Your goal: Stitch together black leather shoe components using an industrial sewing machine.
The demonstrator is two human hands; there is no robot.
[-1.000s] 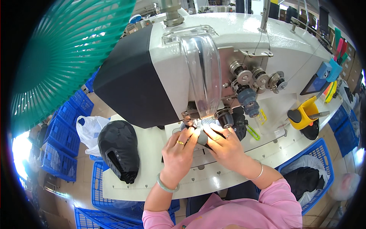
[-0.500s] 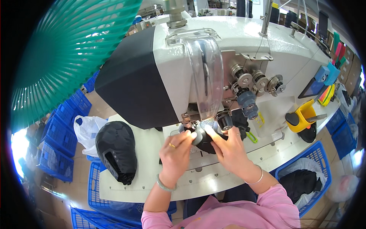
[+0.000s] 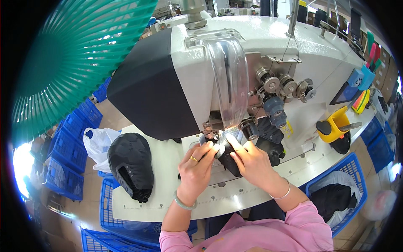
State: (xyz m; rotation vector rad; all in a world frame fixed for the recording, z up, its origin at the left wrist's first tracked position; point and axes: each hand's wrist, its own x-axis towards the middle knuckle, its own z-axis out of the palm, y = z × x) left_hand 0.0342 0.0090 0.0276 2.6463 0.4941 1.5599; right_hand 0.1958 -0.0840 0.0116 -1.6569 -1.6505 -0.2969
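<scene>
A black and grey fabric piece [image 3: 229, 163] lies under the needle area of a large white sewing machine [image 3: 189, 80]. Thumb and fingers of my left hand [image 3: 195, 167] pinch its grey edge, just in front of the presser foot. From the other side, my right hand [image 3: 254, 164] grips the black part, its index finger stretched along the grey material towards the needle. More black material [image 3: 270, 138] lies behind my right hand; whether it is the same piece I cannot tell. To the left rests a rounded black shoe upper [image 3: 131, 166] with a row of eyelets.
A green fan guard [image 3: 84, 54] looms at the upper left. A white plastic bag [image 3: 100, 145] sits by the table's left edge. On the right stand a yellow holder [image 3: 335, 127] and a blue basket [image 3: 361, 185] with black pieces. Blue crates [image 3: 63, 176] stand on the floor.
The black material has shifted and now covers most of the light-green tool behind my right hand. My right hand has turned and sits slightly lower; the left still pinches the edge.
</scene>
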